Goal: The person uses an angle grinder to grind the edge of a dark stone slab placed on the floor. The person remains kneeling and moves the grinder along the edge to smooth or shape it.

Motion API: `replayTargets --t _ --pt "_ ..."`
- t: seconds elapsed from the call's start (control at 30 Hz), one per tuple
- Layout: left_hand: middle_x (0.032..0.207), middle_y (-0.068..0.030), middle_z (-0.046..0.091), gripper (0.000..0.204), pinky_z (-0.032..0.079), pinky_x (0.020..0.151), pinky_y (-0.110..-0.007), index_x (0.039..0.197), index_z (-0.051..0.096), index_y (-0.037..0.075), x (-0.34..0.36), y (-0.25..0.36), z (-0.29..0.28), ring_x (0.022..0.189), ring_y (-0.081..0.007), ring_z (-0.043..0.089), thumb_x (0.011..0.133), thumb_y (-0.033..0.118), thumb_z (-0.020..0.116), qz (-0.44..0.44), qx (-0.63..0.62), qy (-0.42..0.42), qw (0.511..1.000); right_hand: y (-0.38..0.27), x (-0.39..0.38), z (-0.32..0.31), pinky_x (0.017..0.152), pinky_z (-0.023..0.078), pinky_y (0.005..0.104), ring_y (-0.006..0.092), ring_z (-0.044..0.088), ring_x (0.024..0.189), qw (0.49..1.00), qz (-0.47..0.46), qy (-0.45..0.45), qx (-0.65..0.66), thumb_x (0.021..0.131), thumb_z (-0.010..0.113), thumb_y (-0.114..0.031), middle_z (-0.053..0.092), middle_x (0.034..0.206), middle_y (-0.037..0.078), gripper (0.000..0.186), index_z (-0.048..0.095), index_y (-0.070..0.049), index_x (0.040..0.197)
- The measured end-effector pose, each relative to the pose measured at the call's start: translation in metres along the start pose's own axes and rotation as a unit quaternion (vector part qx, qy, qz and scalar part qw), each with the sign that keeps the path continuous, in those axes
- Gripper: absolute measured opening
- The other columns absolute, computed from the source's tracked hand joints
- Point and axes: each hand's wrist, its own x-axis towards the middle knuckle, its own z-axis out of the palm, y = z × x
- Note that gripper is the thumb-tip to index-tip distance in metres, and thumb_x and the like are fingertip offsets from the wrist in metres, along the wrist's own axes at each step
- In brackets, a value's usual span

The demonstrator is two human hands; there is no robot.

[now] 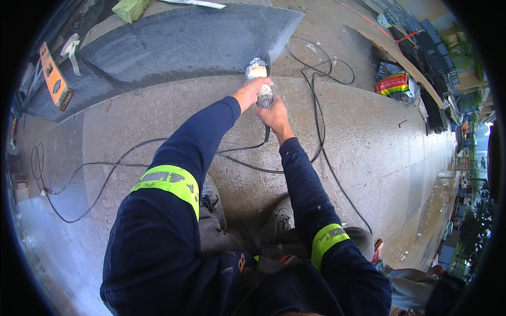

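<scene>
Near the front edge of the dark stone slab (174,47), both hands meet on a handheld power tool (261,84). Its dusty head sits at the slab's lower right corner, where the slab meets the pale wet paving (369,142). The left hand (252,92) wraps its fingers around the top of the tool's body, clenched on it. The right hand (275,115) grips the rear of the same tool just below, fingers closed around the handle. A black cable (247,164) runs from the tool's back end and trails across the paving toward the left, with more loops lying to the right of the hands. An orange spirit level (54,78) lies at the slab's left edge, and a yellow-green sponge block (130,9) rests at its far edge. A colourful bag (392,83) lies well apart near the paving's right edge. Two grey shoes (282,218) stand on the paving below the arms.
</scene>
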Motion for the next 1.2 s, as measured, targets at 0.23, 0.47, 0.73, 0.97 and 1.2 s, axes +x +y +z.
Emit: replayTargets --t 0.23,0.47,0.73,0.97,1.2 --pt "0.098 -0.0036 0.070 0.029 0.064 0.076 -0.043 0.119 0.072 0.010 -0.009 0.002 0.000 0.087 -0.0207 0.075 0.095 0.014 0.088 0.108 0.074 -0.058 0.990 0.001 0.000 0.001 0.105 0.063 0.0539 0.0511 0.078 0.122 1.000 -0.012 0.006 0.014 0.079 0.095 -0.037 0.080 0.126 0.035 0.082 0.063 0.006 0.141" --pt "0.090 -0.0047 0.070 0.035 0.063 0.064 -0.047 0.113 0.070 0.010 0.002 0.011 0.033 0.072 -0.0233 0.072 0.087 0.007 0.093 -0.075 -0.048 0.126 0.988 -0.002 -0.017 -0.010 0.104 0.063 0.0538 0.0509 0.079 0.121 1.000 -0.005 0.012 -0.004 0.078 0.095 -0.036 0.080 0.125 0.035 0.086 0.061 0.007 0.144" --pt "0.092 -0.0042 0.069 0.035 0.063 0.066 -0.045 0.113 0.070 0.010 -0.013 0.014 0.042 0.076 -0.0224 0.072 0.087 0.007 0.093 -0.050 -0.057 0.103 0.992 -0.005 -0.025 -0.015 0.106 0.063 0.0535 0.0507 0.079 0.121 1.000 -0.009 0.012 -0.002 0.077 0.094 -0.035 0.080 0.126 0.035 0.088 0.060 0.007 0.146" --pt "0.094 -0.0039 0.069 0.033 0.063 0.067 -0.045 0.114 0.071 0.010 -0.015 0.015 0.043 0.078 -0.0221 0.073 0.088 0.009 0.092 -0.051 -0.039 0.094 0.993 -0.005 -0.027 -0.017 0.105 0.063 0.0536 0.0502 0.079 0.120 1.000 -0.015 0.010 0.011 0.078 0.094 -0.034 0.080 0.125 0.035 0.083 0.062 0.007 0.142" --pt "0.095 -0.0048 0.069 0.032 0.063 0.069 -0.045 0.111 0.071 0.009 -0.013 0.008 0.028 0.080 -0.0229 0.073 0.088 0.012 0.092 -0.011 -0.039 0.057 0.998 -0.003 -0.014 -0.010 0.107 0.062 0.0532 0.0497 0.078 0.123 1.000 -0.010 0.005 -0.001 0.079 0.094 -0.034 0.080 0.127 0.034 0.082 0.062 0.006 0.144"
